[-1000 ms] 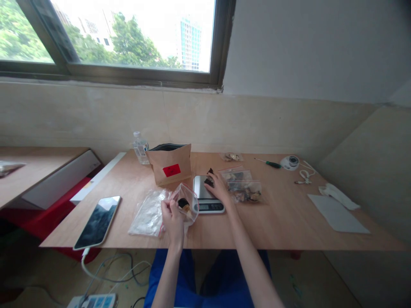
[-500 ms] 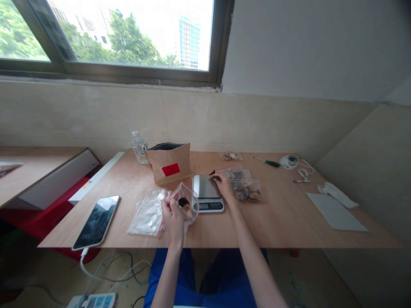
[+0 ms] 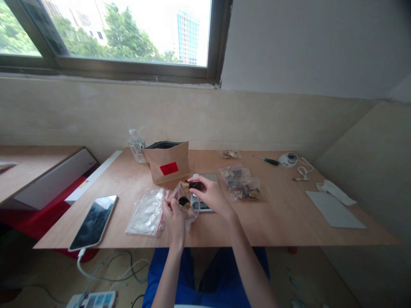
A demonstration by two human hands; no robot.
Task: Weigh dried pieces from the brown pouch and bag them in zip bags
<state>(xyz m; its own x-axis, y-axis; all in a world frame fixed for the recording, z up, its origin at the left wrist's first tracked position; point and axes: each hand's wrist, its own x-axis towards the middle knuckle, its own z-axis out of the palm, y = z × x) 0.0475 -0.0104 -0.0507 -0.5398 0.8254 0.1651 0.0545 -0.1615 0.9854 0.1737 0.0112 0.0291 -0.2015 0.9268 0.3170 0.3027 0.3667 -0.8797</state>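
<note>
One dark lump [image 3: 196,185], too small to identify, pinched by the right hand [image 3: 212,197], its fingers [image 3: 205,182] together on the lump just above the mouth of a clear zip bag [image 3: 192,211]. Inside that bag, more dark and tan pieces [image 3: 185,204]. Bag gripped by the left hand [image 3: 173,219], with curled fingers [image 3: 170,207] clamped on the plastic. Both hands and the bag directly over or in front of a digital kitchen scale [image 3: 212,178], most of it hidden beneath them.

Just left of the scale, a crumpled plastic bag [image 3: 147,212]. Behind and left of the scale, a kraft paper bag [image 3: 166,164] with a red label, and farther left, a water bottle [image 3: 137,146]. Just right of the scale, two overlapping zip bags of dried pieces [image 3: 240,184]. Well right of the scale, a green-handled screwdriver [image 3: 267,161], a grey sheet [image 3: 334,209] and a white cloth [image 3: 335,192]. Well left of the scale, a smartphone [image 3: 93,222]. Everything set on a wooden tabletop [image 3: 279,214].
</note>
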